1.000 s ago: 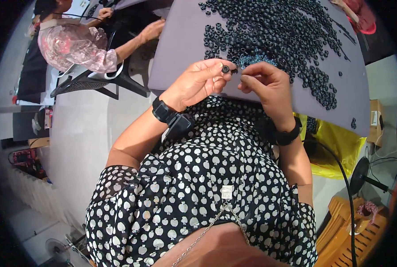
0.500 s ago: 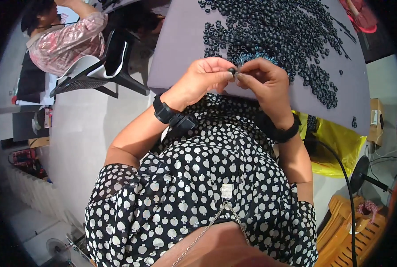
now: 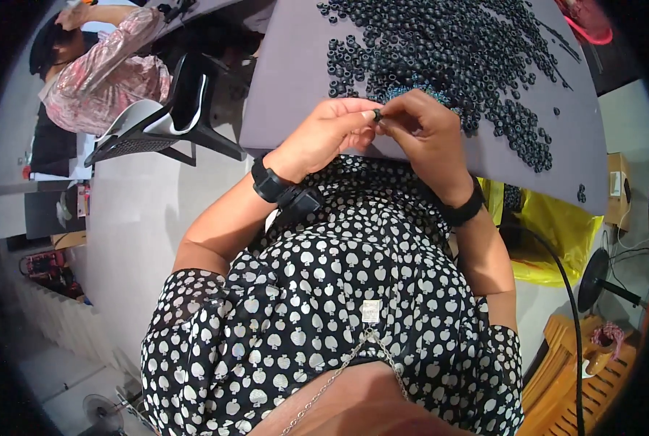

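Just over the table's near edge, my hands meet fingertip to fingertip. Between thumb and forefinger, my left hand [image 3: 333, 131] pinches a small black ring-shaped piece [image 3: 377, 115]. Against the right side of that piece press the closed thumb and forefinger of my right hand [image 3: 428, 138]; whether they grip the piece or something tiny is hidden. Behind my fingers lies a small heap of bluish bits [image 3: 417, 90], partly covered by my right hand. A broad spread of black ring-shaped pieces [image 3: 441, 43] covers the table beyond, reaching down to the right.
The pieces lie on a grey-covered table [image 3: 288, 80]. A yellow bag [image 3: 557, 236] hangs below its right edge, beside a black cable [image 3: 568, 291] and a wooden chair [image 3: 593, 370]. At the far left another person [image 3: 106, 94] sits on a black-and-white chair [image 3: 150, 127].
My right hand has tilted and shifted slightly left, its fingertips now closer against the black piece. My left hand stays nearly in place. The other person's arm has moved up toward their head.
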### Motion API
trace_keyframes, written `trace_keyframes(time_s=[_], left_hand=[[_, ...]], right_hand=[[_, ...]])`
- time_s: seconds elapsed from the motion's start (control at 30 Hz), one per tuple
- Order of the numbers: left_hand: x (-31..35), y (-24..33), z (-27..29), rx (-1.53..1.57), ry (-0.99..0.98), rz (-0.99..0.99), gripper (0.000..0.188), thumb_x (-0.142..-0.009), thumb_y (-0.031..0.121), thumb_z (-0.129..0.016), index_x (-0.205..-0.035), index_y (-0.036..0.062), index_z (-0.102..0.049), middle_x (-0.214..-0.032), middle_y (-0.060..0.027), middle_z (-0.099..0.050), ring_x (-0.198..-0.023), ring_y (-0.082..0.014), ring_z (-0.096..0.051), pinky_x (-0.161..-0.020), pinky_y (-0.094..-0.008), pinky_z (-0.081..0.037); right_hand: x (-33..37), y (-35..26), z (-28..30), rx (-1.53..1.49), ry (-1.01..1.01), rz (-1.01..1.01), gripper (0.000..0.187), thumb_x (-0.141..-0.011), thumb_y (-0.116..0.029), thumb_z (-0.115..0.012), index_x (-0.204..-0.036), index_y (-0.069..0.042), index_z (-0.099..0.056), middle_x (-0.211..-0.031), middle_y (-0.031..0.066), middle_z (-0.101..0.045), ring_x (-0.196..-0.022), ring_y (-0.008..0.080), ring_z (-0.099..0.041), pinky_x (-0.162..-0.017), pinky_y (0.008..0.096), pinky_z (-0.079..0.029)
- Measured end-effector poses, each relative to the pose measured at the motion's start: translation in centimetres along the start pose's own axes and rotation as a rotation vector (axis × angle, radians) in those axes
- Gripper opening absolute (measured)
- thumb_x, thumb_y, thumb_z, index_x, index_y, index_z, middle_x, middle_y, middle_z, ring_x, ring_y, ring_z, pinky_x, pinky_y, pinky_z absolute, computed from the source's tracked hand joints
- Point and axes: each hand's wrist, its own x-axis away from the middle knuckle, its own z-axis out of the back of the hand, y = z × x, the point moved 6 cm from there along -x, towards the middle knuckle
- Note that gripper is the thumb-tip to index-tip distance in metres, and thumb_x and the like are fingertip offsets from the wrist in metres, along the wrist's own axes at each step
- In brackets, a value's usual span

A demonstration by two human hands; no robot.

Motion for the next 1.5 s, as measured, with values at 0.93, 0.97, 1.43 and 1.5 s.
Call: trace_keyframes(time_s=[0.93, 0.97, 1.43, 1.5], left_hand=[[2.8, -3.1, -0.7, -0.059, -0.279, 0.327, 0.012, -0.092, 0.008, -0.056, -0.099, -0.0007, -0.060, -0.084, -0.0033, -0.065, -0.068, -0.0061, -0.059, -0.062, -0.0188, -0.048], [3.1, -3.2, -0.8, -0.078, -0.326, 0.325, 0.012, -0.092, 0.008, -0.057, -0.099, -0.0006, -0.060, -0.083, -0.0031, -0.064, -0.068, -0.0063, -0.059, -0.063, -0.0190, -0.048], [1.2, -2.5, 2.4, 0.104, -0.153, 0.133, 0.013, -0.092, 0.015, -0.059, -0.097, 0.0034, -0.060, -0.080, -0.0023, -0.061, -0.067, -0.0086, -0.057, -0.061, -0.0214, -0.047], [0.7, -1.8, 3.3, 0.228, -0.017, 0.102, 0.011, -0.093, 0.015, -0.057, -0.098, 0.0048, -0.059, -0.082, -0.0028, -0.060, -0.068, -0.0091, -0.055, -0.062, -0.0218, -0.047]], right_hand=[[2.5, -0.4, -1.3, -0.063, -0.391, -0.058, 0.020, -0.072, -0.006, -0.074, -0.092, -0.004, -0.069, -0.090, -0.0005, -0.055, -0.075, 0.0074, -0.052, -0.061, 0.0204, -0.040], [2.6, -0.5, -1.5, -0.055, -0.400, -0.061, 0.020, -0.072, -0.006, -0.074, -0.092, -0.004, -0.069, -0.090, -0.0005, -0.055, -0.075, 0.0074, -0.052, -0.061, 0.0204, -0.040], [-0.4, -0.7, 1.8, 0.305, -0.124, -0.053, 0.015, -0.076, -0.002, -0.067, -0.090, -0.001, -0.065, -0.079, 0.0049, -0.057, -0.072, 0.0147, -0.056, -0.064, 0.0249, -0.043], [-1.6, -0.5, 2.8, 0.506, -0.098, 0.029, 0.014, -0.077, 0.001, -0.065, -0.091, 0.000, -0.064, -0.076, 0.0079, -0.057, -0.070, 0.0185, -0.058, -0.064, 0.0269, -0.044]])
